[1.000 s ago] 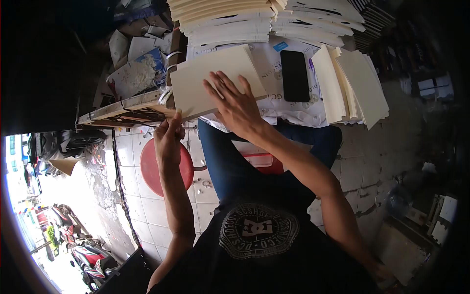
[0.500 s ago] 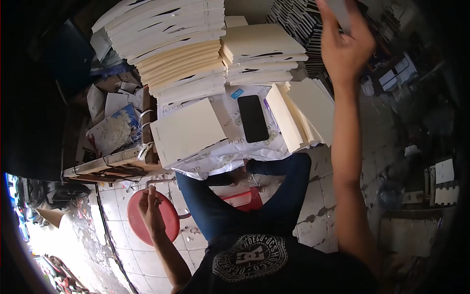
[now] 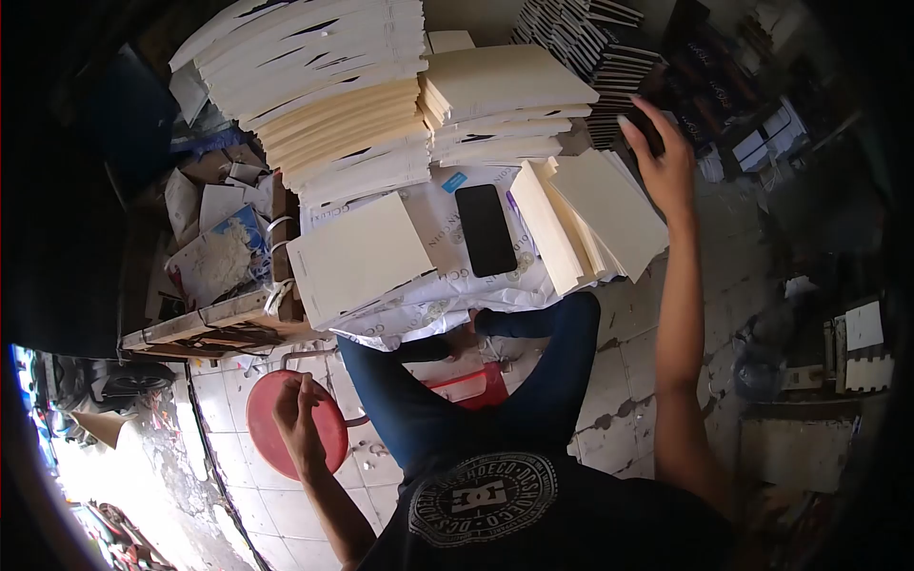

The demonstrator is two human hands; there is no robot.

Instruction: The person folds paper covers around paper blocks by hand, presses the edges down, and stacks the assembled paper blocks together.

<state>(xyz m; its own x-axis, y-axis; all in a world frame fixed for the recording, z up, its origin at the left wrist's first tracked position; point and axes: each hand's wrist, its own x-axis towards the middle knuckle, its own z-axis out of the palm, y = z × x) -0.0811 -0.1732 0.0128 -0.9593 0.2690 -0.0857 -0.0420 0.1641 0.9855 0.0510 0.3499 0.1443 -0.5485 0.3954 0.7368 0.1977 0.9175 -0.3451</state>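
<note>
My right hand is raised at the right with thumb and fingers apart, and nothing shows between them. Just below and left of it lie fanned cream booklets, beside a thick cream page block. My left hand hangs low at the left, above a red round stool. Its fingers are curled together, and I cannot make out whether they hold anything small. In front of me a cream booklet lies flat on white printed wrapping paper. A black phone rests between the booklet and the page block.
Tall stacks of cream page blocks rise at the back left, with a shorter stack beside them. Dark-edged books are piled behind. At the left stands a wooden box with paper scraps. Tiled floor lies below.
My right hand came down from the top right toward the fanned booklets. The flat grey thing it held is no longer in it. My left hand dropped slightly.
</note>
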